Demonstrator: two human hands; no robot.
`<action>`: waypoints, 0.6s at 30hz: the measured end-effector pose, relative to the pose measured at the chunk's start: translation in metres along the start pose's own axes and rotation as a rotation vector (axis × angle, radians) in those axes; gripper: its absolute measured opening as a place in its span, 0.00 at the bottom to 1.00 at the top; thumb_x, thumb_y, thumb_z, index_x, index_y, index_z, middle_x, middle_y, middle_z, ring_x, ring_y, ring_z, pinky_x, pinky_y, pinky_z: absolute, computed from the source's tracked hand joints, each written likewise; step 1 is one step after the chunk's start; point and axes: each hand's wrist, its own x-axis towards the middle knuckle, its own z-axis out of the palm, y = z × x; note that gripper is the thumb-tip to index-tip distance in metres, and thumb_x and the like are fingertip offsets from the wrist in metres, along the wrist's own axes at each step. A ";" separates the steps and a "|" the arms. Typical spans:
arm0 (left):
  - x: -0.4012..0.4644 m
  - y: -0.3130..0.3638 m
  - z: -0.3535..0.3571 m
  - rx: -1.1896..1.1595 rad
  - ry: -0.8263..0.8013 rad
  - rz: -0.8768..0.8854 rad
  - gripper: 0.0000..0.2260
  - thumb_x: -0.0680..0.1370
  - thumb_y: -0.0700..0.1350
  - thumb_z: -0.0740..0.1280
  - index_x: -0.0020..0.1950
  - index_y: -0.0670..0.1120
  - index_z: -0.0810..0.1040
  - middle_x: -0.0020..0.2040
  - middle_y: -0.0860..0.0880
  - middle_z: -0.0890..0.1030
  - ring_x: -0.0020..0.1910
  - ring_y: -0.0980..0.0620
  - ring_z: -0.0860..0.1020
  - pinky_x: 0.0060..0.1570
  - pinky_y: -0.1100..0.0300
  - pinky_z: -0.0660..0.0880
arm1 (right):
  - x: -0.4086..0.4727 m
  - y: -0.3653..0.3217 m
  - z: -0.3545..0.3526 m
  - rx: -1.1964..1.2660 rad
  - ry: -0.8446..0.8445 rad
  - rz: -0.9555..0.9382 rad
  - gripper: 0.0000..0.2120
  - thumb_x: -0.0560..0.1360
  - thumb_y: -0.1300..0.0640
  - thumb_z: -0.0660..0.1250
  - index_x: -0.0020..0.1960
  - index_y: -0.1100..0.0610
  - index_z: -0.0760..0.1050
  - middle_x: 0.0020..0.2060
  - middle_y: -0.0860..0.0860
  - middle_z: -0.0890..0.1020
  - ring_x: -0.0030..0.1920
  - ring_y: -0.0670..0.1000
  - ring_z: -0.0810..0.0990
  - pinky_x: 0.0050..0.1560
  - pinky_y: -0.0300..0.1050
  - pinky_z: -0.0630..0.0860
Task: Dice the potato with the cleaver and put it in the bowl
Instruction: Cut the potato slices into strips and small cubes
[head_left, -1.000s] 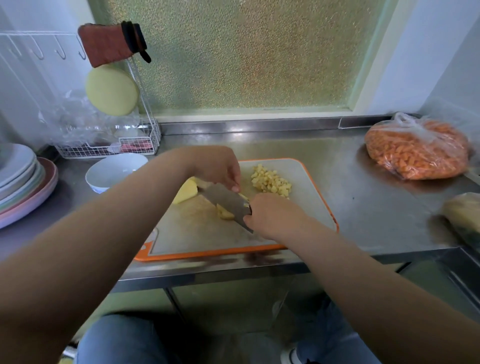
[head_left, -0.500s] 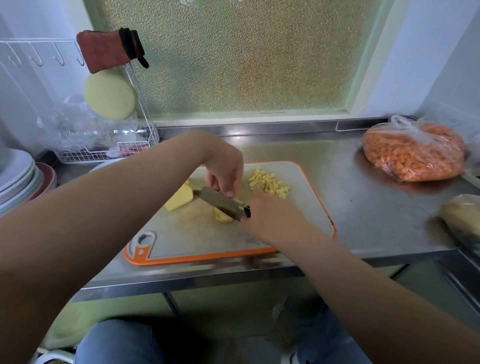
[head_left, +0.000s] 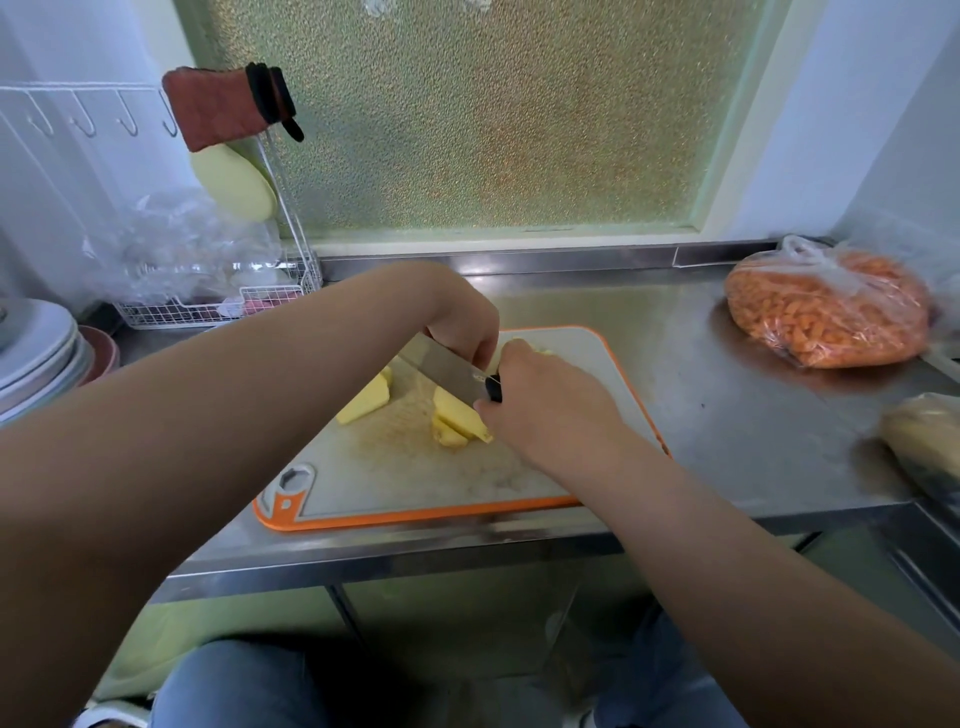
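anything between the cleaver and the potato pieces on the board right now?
Nothing visible. The right hand grips the cleaver, whose blade sits right at the potato pieces on the cutting board. The left hand rests on top of the blade, not under it. The bowl is out of view.

A brushed stainless-steel counter (head_left: 727, 415) carries a grey, orange-rimmed plastic cutting board (head_left: 415, 483), with a clear bag of orange carrot pieces (head_left: 826, 306) right of that board, a white wire rack (head_left: 208, 306) and stacked pale plates (head_left: 36, 353) to its left.
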 end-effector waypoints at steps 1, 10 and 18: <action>0.000 0.001 -0.001 0.013 0.001 -0.003 0.09 0.73 0.46 0.69 0.32 0.52 0.76 0.31 0.53 0.76 0.33 0.48 0.71 0.37 0.57 0.70 | 0.000 0.000 -0.002 0.003 -0.001 -0.003 0.11 0.78 0.52 0.62 0.47 0.56 0.61 0.43 0.55 0.78 0.46 0.59 0.79 0.38 0.45 0.67; 0.000 0.004 -0.003 -0.100 0.027 0.009 0.10 0.73 0.44 0.70 0.32 0.52 0.77 0.30 0.54 0.78 0.32 0.51 0.76 0.37 0.58 0.75 | -0.004 0.004 -0.006 0.003 -0.036 -0.023 0.12 0.77 0.50 0.62 0.47 0.56 0.61 0.37 0.50 0.71 0.45 0.57 0.78 0.38 0.46 0.68; 0.011 0.005 0.009 -0.186 0.018 0.087 0.04 0.75 0.43 0.68 0.41 0.52 0.79 0.41 0.52 0.81 0.39 0.55 0.80 0.42 0.59 0.79 | -0.015 0.027 -0.020 -0.133 -0.151 -0.108 0.10 0.76 0.50 0.64 0.44 0.51 0.64 0.38 0.48 0.74 0.41 0.53 0.74 0.28 0.41 0.61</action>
